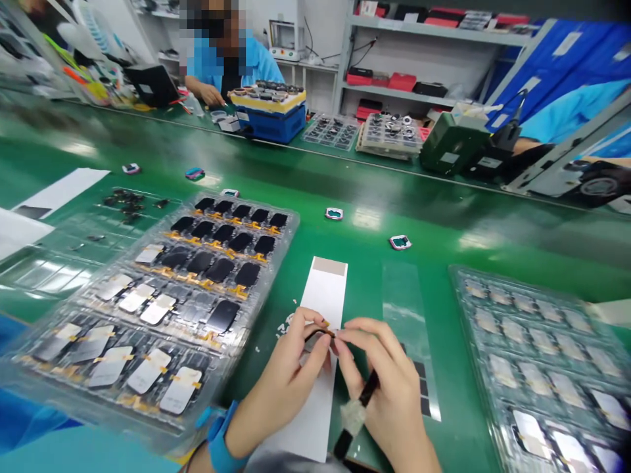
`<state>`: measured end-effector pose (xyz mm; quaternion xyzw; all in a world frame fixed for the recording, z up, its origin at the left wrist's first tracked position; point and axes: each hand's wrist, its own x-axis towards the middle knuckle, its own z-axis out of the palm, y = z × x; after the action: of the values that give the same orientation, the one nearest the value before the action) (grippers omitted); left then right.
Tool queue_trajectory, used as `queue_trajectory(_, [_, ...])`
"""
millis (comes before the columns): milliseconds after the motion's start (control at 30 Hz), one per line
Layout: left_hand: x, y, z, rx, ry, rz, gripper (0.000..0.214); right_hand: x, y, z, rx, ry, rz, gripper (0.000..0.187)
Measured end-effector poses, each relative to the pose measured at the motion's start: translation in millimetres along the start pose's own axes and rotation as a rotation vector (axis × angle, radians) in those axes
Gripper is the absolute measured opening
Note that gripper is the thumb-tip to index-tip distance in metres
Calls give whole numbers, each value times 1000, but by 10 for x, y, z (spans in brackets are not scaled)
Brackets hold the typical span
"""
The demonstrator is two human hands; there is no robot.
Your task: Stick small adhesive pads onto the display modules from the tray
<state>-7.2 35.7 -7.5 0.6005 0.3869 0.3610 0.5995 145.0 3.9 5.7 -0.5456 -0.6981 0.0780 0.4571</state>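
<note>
My left hand [280, 378] pinches a small dark strip [315, 335] between thumb and forefinger, with a blue wristband [219, 437] on its wrist. My right hand [387, 394] grips a black tool [367, 387] wrapped with white tape [352, 417], and its fingertips meet the strip. Below both hands lies a white paper card [323, 295]. A clear blister tray of black-and-gold flexible panels [290, 223] sits to my left, and a second tray of pale panels [458, 282] sits to my right.
Small pink-framed parts [400, 242] lie on the green bench mat [365, 249]. A clear film strip [401, 302] lies beside the card. Across the bench, a co-worker [231, 66] in a blue sleeve works by a blue box [271, 125]. Shelves and a green machine [451, 144] stand behind.
</note>
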Motion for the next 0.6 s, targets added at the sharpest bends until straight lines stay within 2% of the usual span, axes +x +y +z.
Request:
queue_trajectory(267, [13, -44, -58, -12, 19, 34, 11, -20, 37, 67, -177, 23, -175, 24])
queue_trajectory(500, [19, -22, -82, 90, 39, 74, 11, 8, -16, 76, -273, -71, -171, 21])
queue_trajectory(600, [11, -37, -84, 99, 49, 57, 11, 61, -29, 70, -203, -109, -94, 14])
